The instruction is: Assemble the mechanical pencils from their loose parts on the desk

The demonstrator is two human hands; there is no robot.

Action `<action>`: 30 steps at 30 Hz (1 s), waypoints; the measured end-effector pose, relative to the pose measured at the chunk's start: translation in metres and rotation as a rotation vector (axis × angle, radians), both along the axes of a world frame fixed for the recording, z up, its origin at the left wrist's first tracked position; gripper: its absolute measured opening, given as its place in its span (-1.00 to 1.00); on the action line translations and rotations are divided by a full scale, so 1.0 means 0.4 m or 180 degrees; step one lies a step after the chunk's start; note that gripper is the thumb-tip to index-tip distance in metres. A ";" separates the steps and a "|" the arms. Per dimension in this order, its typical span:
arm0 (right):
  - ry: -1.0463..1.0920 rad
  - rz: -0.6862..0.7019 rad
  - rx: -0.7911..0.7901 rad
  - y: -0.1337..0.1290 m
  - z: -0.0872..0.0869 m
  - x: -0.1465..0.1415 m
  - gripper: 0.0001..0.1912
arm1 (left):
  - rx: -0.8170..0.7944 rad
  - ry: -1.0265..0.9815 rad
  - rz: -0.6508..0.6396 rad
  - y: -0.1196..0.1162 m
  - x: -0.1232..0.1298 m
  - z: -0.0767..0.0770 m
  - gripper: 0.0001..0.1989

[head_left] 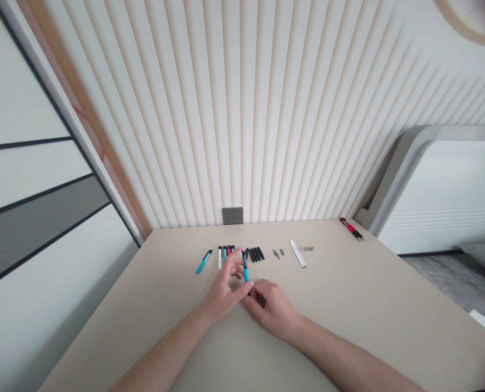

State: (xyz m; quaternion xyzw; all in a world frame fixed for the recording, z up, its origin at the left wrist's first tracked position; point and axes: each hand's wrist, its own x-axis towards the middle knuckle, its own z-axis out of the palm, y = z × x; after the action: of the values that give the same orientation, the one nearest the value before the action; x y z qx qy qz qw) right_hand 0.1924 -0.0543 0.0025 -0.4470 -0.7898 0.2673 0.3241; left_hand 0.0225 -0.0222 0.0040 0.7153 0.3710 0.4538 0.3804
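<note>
Over the middle of the table, my left hand [226,286] holds a slim turquoise-and-black pen-shaped item [246,271] nearly upright, its thumb near the lower end and the forefinger by the black top. My right hand [271,305] is curled closed at the item's lower end; what its fingertips pinch there is mostly hidden. Just beyond the hands lies a row of similar pen-shaped pieces, including a white one [220,258], partly covered by my left fingers. Several short black pieces [257,254] lie to their right. Another turquoise piece [203,262] lies apart at the left.
Small grey metal-looking parts [276,254] lie right of the black pieces. A white strip [298,253] lies beside more small grey parts [307,249]. Red-and-black pen-shaped items [351,228] rest at the table's far right corner. Behind the table [348,305] stands a ribbed wall with a socket [232,215].
</note>
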 end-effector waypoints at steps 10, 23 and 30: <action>0.0052 -0.0900 0.0603 0.129 -0.001 0.129 -0.70 | 0.0653 0.0910 0.0165 0.017 -0.019 0.001 -0.56; -0.1577 -0.3239 0.0250 0.272 -0.062 0.547 -0.59 | 0.1772 0.2073 -0.0141 0.021 -0.047 0.008 -0.78; -0.1878 -0.3666 -0.0232 0.319 -0.076 0.656 -0.57 | 0.1702 0.2222 -0.0247 0.017 -0.043 -0.001 -0.76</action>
State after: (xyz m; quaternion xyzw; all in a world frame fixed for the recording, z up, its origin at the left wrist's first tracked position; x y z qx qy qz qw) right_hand 0.4549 0.0732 -0.0281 -0.8644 -0.4699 -0.0568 0.1695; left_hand 0.0054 -0.0155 0.0035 0.9124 0.3196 0.2505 0.0506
